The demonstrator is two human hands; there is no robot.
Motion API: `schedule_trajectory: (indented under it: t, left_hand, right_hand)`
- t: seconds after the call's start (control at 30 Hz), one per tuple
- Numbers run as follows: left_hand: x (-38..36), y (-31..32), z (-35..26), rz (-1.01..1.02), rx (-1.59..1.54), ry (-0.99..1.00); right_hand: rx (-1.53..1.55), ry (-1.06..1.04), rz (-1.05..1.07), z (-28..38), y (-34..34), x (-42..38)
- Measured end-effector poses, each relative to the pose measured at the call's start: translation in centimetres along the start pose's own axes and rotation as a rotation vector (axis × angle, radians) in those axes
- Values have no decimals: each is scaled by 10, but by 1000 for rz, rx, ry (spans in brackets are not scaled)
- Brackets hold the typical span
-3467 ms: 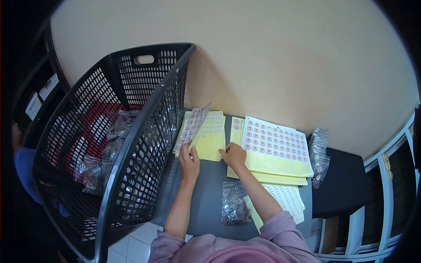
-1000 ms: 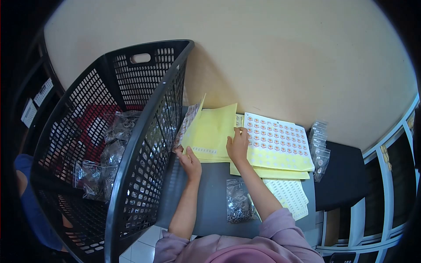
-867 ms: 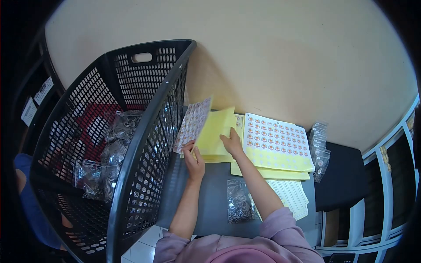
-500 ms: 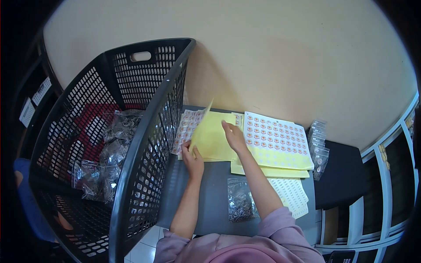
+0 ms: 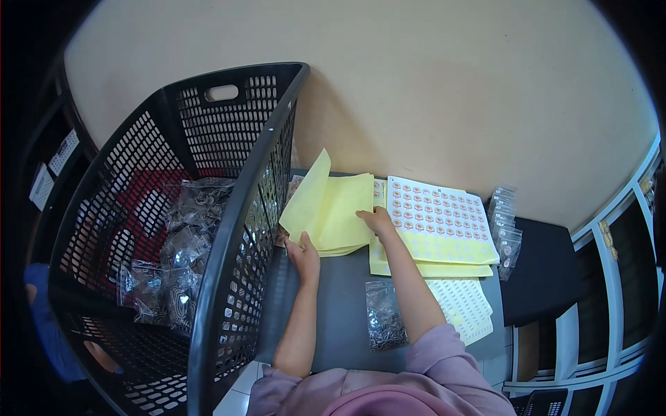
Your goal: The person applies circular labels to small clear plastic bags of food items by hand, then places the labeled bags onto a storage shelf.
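Note:
My left hand [image 5: 303, 254] is closed on the lower edge of a yellow sheet [image 5: 305, 197], which stands raised and tilted to the left. Beneath and beside it lies a stack of yellow sheets [image 5: 345, 211]. At that stack's right edge, my right hand [image 5: 375, 221] pinches a yellow sheet between thumb and fingers. Right of my hands are white sticker sheets [image 5: 437, 208] with rows of small round prints, and yellow paper [image 5: 433, 269] shows under them. Part of another printed sheet shows behind my left hand, beside the basket.
A tall black basket [image 5: 267, 145] at the left holds clear bags of metal pieces [image 5: 187, 253]. One such bag [image 5: 383, 315] lies on the grey table [image 5: 336, 312], near white label sheets [image 5: 463, 308]. More small bags [image 5: 506, 229] are at the table's right edge. Part of a person [image 5: 41, 319] shows far left.
The raised yellow sheet has swung left and opened wider, now covering most of the printed sheet there. My right hand has moved down slightly and closed on the stack's right edge.

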State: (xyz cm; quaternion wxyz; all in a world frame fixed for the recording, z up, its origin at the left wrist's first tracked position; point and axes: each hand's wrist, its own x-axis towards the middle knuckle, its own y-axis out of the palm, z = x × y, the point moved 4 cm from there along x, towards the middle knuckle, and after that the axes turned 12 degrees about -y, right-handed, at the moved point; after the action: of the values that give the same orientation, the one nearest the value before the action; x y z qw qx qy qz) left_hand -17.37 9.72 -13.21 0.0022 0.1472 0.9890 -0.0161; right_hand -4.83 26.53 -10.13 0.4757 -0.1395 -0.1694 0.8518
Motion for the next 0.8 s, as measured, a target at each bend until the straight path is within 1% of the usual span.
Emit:
schedule_trajectory:
  t: [0.1,0.17,0.2,0.23,0.27,0.3,0.33,0.4,0.43,0.5,0.53,0.57,0.6,0.63,0.67,0.7,0.73,0.77,0.8]
  left_hand:
    - [-3,0,-6,-5,-68,-41]
    - [-4,-2,-10,33,-95,-55]
    - [-4,-1,-11,68,-122,-70]
    - [-6,0,-11,73,-122,-70]
    - [-8,-1,-10,-5,-44,-69]
    - [-9,-3,-10,-81,33,-66]
    - [-9,-2,-8,-73,33,-61]
    - [-10,-1,-10,-76,-107,74]
    - [-11,0,-11,-62,-107,71]
    - [-14,0,-18,-74,-106,175]
    - [-15,0,-19,-78,51,271]
    - [-13,-1,-17,-64,46,272]
    - [-14,7,-20,125,232,361]
    - [-19,15,-24,315,416,451]
    - [-29,16,-31,413,511,585]
    - [-44,14,-41,336,697,615]
    - [-61,15,-63,420,539,571]
    - [-80,16,-86,504,385,525]
    - [-97,19,-102,521,383,533]
  right_hand:
    - [0,53,-70,2,11,2]
    - [6,-72,-73,5,16,3]
    - [6,-71,-76,7,14,2]
    - [-26,-113,-61,12,11,3]
    - [-57,-156,-47,16,7,2]
    - [-55,-156,-55,20,-2,0]
    - [-71,-239,-77,29,-15,-6]
    - [-95,-391,-149,47,-45,-24]
    - [-103,-458,-198,53,-63,-36]
    - [-12,-535,-254,53,-98,-59]
    - [-17,-529,-266,52,-115,-73]
    - [57,-566,-299,51,-132,-91]
    - [132,-606,-333,51,-145,-108]
    - [125,-606,-350,48,-155,-126]
    - [277,-580,-379,44,-164,-144]
    - [428,-555,-409,38,-174,-161]
    - [421,-562,-429,33,-182,-177]
    - [511,-555,-435,26,-188,-192]
    - [604,-543,-438,17,-191,-207]
